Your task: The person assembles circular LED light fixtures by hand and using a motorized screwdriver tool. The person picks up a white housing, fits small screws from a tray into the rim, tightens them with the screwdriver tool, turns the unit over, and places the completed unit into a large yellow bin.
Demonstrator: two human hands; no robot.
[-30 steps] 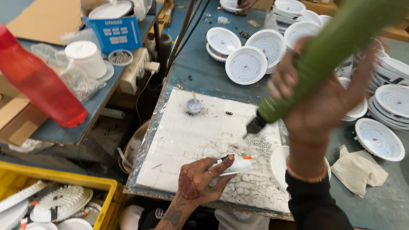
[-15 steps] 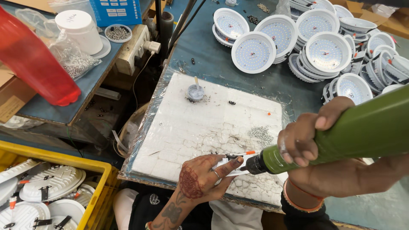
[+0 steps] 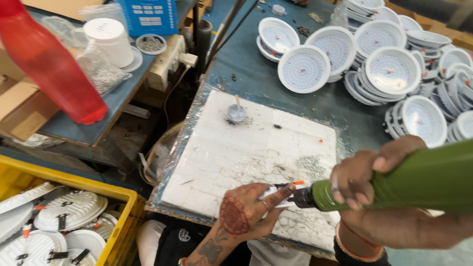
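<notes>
Green screwdriver (image 3: 409, 180), gripped by right hand (image 3: 362, 175), tip beside left hand (image 3: 249, 212).

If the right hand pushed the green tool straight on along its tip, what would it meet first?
The right hand aims the green tool leftward; its tip would first meet the small white part pinched in the left hand, seemingly already touching, though depth is unclear.

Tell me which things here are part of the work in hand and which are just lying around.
In use:
- green driver, held in the right hand
- small white part, pinched by the left hand
- white board under both

Lying about:
- red bottle
- white jar
- blue box
- round white lamps
- yellow crate
</notes>
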